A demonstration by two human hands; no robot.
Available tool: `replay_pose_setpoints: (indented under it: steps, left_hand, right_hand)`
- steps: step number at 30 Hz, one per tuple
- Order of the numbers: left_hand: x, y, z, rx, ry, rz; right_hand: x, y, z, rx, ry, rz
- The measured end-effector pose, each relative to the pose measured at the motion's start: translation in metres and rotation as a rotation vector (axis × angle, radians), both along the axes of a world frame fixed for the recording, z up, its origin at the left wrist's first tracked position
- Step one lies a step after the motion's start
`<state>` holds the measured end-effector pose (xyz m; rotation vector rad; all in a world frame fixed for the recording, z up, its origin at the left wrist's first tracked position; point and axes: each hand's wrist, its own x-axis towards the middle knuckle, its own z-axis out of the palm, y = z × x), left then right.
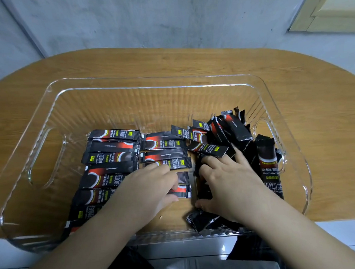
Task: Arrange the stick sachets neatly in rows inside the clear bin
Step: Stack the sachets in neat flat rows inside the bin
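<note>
Sachets [112, 158] lie flat, side by side, in a tidy column at the left of the clear bin [149, 82], with a second column [165, 153] forming beside it. The left hand [152, 187] rests flat, fingers straight, on that second column's near packets, probably to square them. The right hand [226, 183] curls round loose sachets from the jumbled pile [223, 132] at the right. The bin sits on the wooden tabletop [315, 106].
</note>
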<state>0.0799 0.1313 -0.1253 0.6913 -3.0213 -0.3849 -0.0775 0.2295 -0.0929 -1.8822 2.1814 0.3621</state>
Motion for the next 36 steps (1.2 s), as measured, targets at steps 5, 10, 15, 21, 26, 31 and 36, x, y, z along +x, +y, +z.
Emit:
replay_pose_setpoints:
  steps: [5, 10, 15, 21, 26, 31, 36]
  left_hand:
    - [-0.002, 0.001, 0.0, 0.086, 0.025, 0.071]
    - [-0.001, 0.001, 0.0, 0.14, 0.038, 0.051]
    - [0.0, 0.001, -0.002, 0.2, 0.104, -0.078]
    - [-0.005, 0.004, 0.002, 0.361, 0.04, -0.21]
    - [-0.004, 0.012, 0.005, 0.45, 0.042, -0.142]
    - [-0.015, 0.012, 0.01, 0.464, -0.135, -0.131]
    - [-0.022, 0.011, 0.016, 0.495, -0.288, -0.112]
  right_hand:
    - [0.0, 0.001, 0.0, -0.005, 0.001, 0.002]
    - [0.0, 0.001, 0.0, -0.01, 0.0, 0.004]
    - [0.0, 0.0, 0.001, 0.015, -0.005, 0.005]
    - [-0.001, -0.001, 0.002, 0.032, -0.005, 0.0]
    - [0.0, 0.0, 0.001, 0.01, -0.001, 0.002]
    - [0.001, 0.0, 0.0, 0.009, -0.006, -0.001]
    - [0.001, 0.001, 0.001, 0.008, -0.019, -0.004]
